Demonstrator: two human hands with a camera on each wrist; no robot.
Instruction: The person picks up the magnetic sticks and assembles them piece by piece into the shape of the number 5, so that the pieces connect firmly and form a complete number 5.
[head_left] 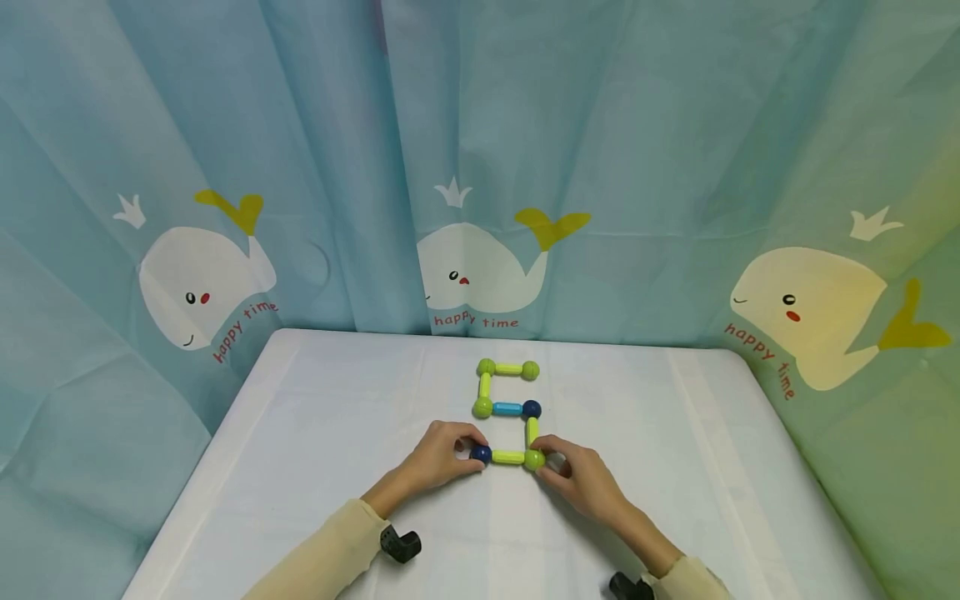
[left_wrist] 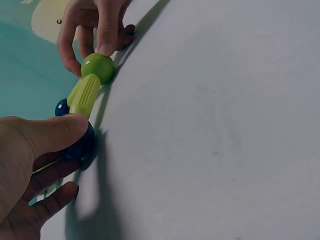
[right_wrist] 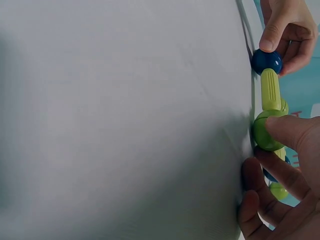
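My left hand [head_left: 441, 457] pinches a dark blue ball [head_left: 481, 454] between thumb and fingers. With thumb and fingertips, my right hand [head_left: 588, 482] grips a green ball [head_left: 535, 461]. A ridged yellow-green rod [left_wrist: 86, 96] joins these two balls. From the gripped green ball a short rod [head_left: 532, 429] runs up to another dark blue ball [head_left: 532, 409]. A light blue rod [head_left: 507, 409] links that one to a green ball [head_left: 482, 407] on the left. Further rods and green balls [head_left: 486, 367] complete a flat figure shaped like a 5.
The figure lies on a white-covered table [head_left: 337, 400] with rounded far corners. A light blue curtain [head_left: 645, 167] printed with whales hangs behind and around it. Dark wrist devices [head_left: 401, 544] sit by both cream sleeves [head_left: 322, 554].
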